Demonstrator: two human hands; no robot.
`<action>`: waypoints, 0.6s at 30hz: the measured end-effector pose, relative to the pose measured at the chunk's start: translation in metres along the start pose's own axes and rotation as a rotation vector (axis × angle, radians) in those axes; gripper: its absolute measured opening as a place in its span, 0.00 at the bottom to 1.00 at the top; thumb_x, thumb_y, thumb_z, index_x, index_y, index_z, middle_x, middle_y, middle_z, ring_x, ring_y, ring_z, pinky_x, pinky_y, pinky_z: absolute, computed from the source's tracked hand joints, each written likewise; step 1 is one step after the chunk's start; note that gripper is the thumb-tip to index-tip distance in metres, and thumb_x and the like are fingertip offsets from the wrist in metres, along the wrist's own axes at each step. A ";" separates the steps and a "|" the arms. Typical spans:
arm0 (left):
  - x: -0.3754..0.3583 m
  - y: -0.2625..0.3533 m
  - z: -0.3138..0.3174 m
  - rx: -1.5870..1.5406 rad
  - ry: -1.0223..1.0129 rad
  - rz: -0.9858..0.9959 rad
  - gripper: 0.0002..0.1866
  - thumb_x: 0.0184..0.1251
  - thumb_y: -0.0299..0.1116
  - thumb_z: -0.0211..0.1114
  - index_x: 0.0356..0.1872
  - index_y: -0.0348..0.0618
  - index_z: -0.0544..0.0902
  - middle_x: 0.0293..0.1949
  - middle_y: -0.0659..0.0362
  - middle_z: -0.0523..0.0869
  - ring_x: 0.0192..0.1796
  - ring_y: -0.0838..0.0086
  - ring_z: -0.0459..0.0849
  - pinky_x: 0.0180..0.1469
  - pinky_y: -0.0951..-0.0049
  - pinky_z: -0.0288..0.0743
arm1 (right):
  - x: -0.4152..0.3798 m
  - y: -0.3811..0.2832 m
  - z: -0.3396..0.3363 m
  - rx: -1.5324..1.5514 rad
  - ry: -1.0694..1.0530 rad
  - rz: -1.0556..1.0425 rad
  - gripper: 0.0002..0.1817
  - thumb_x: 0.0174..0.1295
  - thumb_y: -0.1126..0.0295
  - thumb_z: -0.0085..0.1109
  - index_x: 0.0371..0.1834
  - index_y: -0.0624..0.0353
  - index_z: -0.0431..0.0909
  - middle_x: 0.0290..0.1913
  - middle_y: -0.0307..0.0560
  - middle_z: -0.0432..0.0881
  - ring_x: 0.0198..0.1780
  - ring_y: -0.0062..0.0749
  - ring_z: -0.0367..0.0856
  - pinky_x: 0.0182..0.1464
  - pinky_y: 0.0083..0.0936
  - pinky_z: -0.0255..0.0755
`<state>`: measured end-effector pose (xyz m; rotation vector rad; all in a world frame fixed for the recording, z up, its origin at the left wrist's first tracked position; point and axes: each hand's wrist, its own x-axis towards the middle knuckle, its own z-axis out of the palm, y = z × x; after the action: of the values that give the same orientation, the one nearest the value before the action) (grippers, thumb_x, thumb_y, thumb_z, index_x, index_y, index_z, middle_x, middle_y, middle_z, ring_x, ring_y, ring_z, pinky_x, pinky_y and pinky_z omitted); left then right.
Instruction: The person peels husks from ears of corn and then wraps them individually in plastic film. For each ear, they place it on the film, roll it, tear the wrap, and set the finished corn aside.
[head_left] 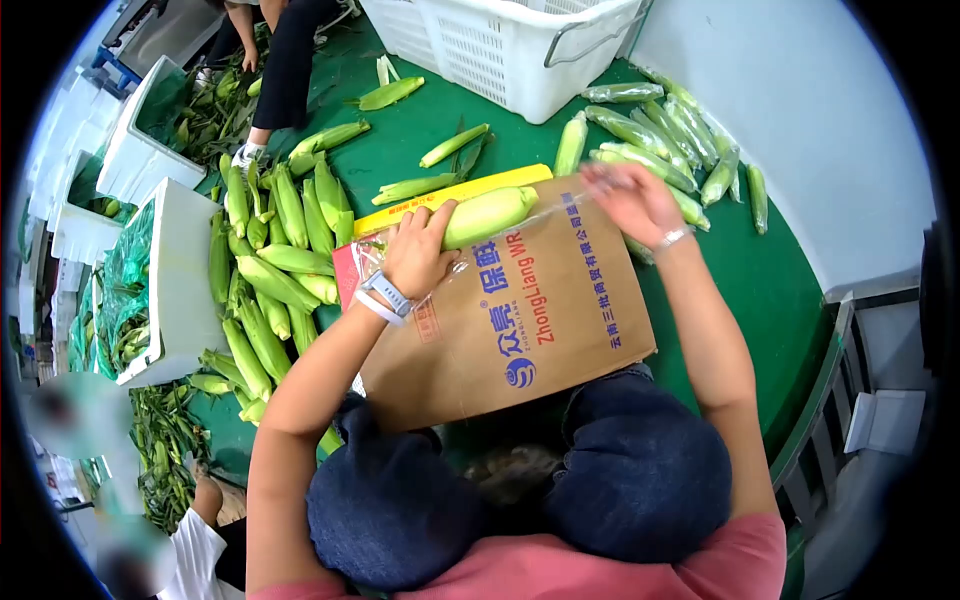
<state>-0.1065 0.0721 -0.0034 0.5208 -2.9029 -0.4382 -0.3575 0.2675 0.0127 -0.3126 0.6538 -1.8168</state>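
Note:
A green-husked ear of corn point(490, 218) lies across the far part of a cardboard box point(570, 300) above my knees. My left hand point(418, 255) is closed over the ear's left end, pressing it against clear plastic film. At the other end, my right hand point(635, 205) is raised over the box's far right corner, its fingertips blurred. Clear film point(550, 210) stretches from the ear toward those fingers, which appear pinched on it. Along the box's far edge sits a long yellow carton point(460, 195) with red print.
Unwrapped corn point(290, 260) is heaped left of the box; film-wrapped ears point(680, 135) lie at the right by the wall. A white crate point(500, 60) stands behind. White foam boxes point(185, 280) line the left. Other people sit at the left, one reaching into husks point(225, 110).

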 end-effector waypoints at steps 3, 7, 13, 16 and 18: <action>0.002 -0.011 0.005 -0.058 0.036 0.109 0.39 0.45 0.32 0.71 0.62 0.47 0.64 0.43 0.50 0.75 0.49 0.55 0.72 0.49 0.57 0.66 | 0.027 0.059 0.089 -1.084 0.110 -0.104 0.12 0.61 0.66 0.54 0.43 0.59 0.77 0.46 0.47 0.77 0.52 0.38 0.73 0.56 0.31 0.66; -0.050 -0.027 -0.014 0.031 0.362 0.170 0.22 0.45 0.35 0.71 0.42 0.39 0.73 0.38 0.52 0.73 0.43 0.56 0.72 0.44 0.59 0.66 | 0.067 0.111 0.065 -1.910 -0.387 -0.689 0.25 0.59 0.54 0.55 0.61 0.42 0.68 0.50 0.45 0.73 0.53 0.41 0.70 0.58 0.34 0.60; -0.104 -0.056 0.000 0.587 -0.102 -0.032 0.10 0.60 0.34 0.54 0.36 0.38 0.75 0.33 0.51 0.77 0.38 0.60 0.78 0.37 0.64 0.74 | 0.069 0.111 0.068 -2.334 -0.385 -0.583 0.26 0.57 0.49 0.54 0.61 0.35 0.68 0.45 0.45 0.75 0.49 0.40 0.70 0.52 0.35 0.60; -0.132 -0.042 -0.039 0.467 -0.377 -0.155 0.09 0.61 0.30 0.50 0.36 0.36 0.75 0.33 0.49 0.81 0.34 0.58 0.82 0.35 0.62 0.77 | 0.041 0.104 0.068 -2.401 -0.357 -0.414 0.25 0.57 0.49 0.54 0.60 0.36 0.69 0.43 0.49 0.74 0.45 0.41 0.70 0.47 0.37 0.61; -0.148 -0.032 -0.090 0.034 -0.504 -0.275 0.09 0.62 0.30 0.52 0.36 0.36 0.78 0.40 0.50 0.82 0.39 0.58 0.82 0.42 0.63 0.76 | 0.000 0.118 0.058 -2.342 -0.471 -0.693 0.25 0.56 0.49 0.55 0.59 0.37 0.71 0.40 0.49 0.74 0.44 0.41 0.70 0.47 0.38 0.61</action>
<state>0.0588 0.0739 0.0562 0.9436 -3.3293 -0.6387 -0.2344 0.2254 -0.0078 -2.5120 2.1400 -0.4138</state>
